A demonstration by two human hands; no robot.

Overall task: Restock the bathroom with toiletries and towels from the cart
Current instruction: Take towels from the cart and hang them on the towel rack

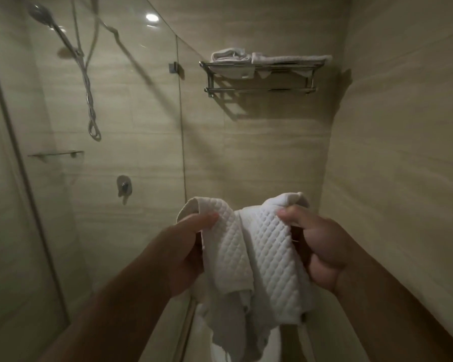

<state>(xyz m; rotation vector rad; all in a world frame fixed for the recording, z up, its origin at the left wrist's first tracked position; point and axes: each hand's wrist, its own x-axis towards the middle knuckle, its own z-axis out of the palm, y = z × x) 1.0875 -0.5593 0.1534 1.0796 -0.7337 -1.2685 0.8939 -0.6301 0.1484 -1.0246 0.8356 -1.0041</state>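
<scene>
- white quilted towel (256,254) is hanging bunched between both hands, low in the middle of the view, resting on nothing, with its loose end trailing down toward the bottom edge.
- left hand (186,246) is pinching the towel's upper left corner, the thumb lying over the fabric and the fingers curling behind it.
- right hand (322,244) is gripping the upper right corner in the same way, thumb on top and fingers curled underneath; the cloth between the two grips is sagging and creasing rather than lying flat.
- towel rack (259,77) is sitting high on the back wall, well above the hands; folded towels (270,58) are lying along its top shelf from the left end to the right end, and its lower rail is showing bare.
- glass shower screen (141,126) is standing to the left, with the shower head (41,13), a small glass shelf (55,153) and the mixer (124,188) behind it.
- the step in hand is looking like shaking out or refolding this towel before placing it; the cart is not showing.
- the next move is likely calling for drawing the corners apart to flatten the cloth, folding it evenly, then lifting it to the lower rail, or laying it on the floor if it is serving as a mat; i cannot tell which.
</scene>
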